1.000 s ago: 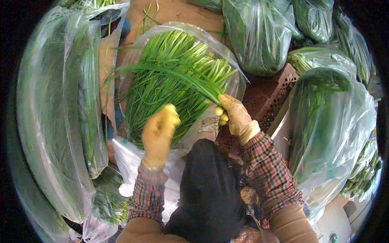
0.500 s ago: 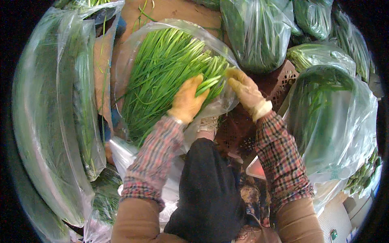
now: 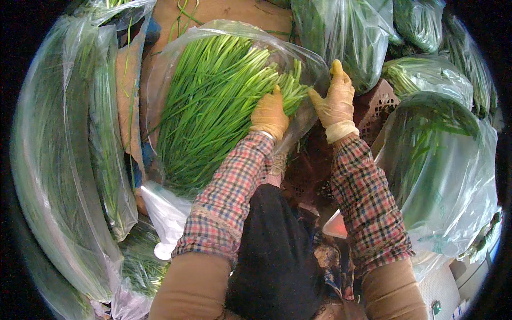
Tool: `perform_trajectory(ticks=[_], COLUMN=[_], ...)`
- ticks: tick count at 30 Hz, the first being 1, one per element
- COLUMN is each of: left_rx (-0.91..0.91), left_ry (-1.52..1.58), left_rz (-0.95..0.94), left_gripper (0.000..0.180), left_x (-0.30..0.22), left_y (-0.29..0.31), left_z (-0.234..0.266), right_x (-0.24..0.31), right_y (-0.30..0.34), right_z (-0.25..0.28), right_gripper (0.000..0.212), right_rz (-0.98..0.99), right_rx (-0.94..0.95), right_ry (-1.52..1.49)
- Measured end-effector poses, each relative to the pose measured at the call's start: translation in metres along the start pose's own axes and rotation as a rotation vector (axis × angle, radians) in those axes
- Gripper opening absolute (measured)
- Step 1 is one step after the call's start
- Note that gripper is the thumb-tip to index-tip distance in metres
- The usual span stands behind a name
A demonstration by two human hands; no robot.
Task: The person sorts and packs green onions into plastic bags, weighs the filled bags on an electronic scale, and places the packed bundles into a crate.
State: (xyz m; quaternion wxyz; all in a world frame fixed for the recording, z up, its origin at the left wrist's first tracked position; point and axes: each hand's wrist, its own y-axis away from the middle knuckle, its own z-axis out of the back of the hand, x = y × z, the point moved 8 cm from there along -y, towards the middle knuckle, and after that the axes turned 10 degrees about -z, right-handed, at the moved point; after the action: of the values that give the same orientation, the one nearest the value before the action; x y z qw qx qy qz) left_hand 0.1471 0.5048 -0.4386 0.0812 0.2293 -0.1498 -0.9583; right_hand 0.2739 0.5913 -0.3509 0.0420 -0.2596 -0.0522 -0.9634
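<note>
Fingers of left hand (image 3: pixel 270 113), in thin tan rubber glove, curled down and pressing flat on cut ends of long bundle of slender green chive-like stalks (image 3: pixel 213 101); holding the bundle down rather than pinching it. Right hand (image 3: pixel 335 98), same kind of glove, fingers spread upward, palm against the rim of clear plastic bag (image 3: pixel 312 64) at the bundle's right end; whether any film is pinched cannot be told.

Bundle lying diagonally inside the open bag, tips toward lower left, ends toward upper right, resting on brown cardboard sheet (image 3: pixel 213 10).

Plaid red-and-white sleeves (image 3: pixel 229 202) over tan undersleeves; dark cloth (image 3: pixel 272 245) between forearms. Brown perforated plastic crate (image 3: pixel 380 109) just beside right wrist.

Round about: tall bagged greens standing at left (image 3: pixel 58 160), large bagged greens at right (image 3: pixel 442 160), more bagged bunches along top (image 3: pixel 346 32).

Risks, as judged: thin film likely to tear if stretched over stiff stalk ends. Loose stalks likely to slide out of the open mouth if left palm lifts. Stalks likely to bend or bruise under hard downward pressure.
</note>
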Motion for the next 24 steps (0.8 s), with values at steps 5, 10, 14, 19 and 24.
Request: perform_trajectory(ticks=[5,10,14,19,24], left_rx=[0.104,-0.283,-0.331,-0.256,-0.317], left_ry=[0.432,0.233,0.374,0.473,0.573], left_rz=[0.105,-0.226,-0.273,-0.248,-0.223], left_gripper=[0.051,0.045,0.055,0.053,0.055], left_x=[0.010,-0.013,-0.019,-0.026,-0.021], left_y=[0.011,0.037,0.061,0.074,0.086], left_z=[0.014,0.042,0.030,0.032,0.037], right_x=[-0.038,-0.037,0.022,0.033,0.012], right_y=[-0.011,-0.015,-0.008,0.007,0.009], right_z=[-0.016,0.004,0.042,0.002,-0.018], right_gripper=[0.066,0.049,0.039,0.031,0.050], right_rz=[-0.237,-0.238,0.043,0.276,0.073], right_rx=[0.231,0.148,0.093,0.486,0.833], right_ry=[0.058,-0.323,-0.908,-0.069,0.362])
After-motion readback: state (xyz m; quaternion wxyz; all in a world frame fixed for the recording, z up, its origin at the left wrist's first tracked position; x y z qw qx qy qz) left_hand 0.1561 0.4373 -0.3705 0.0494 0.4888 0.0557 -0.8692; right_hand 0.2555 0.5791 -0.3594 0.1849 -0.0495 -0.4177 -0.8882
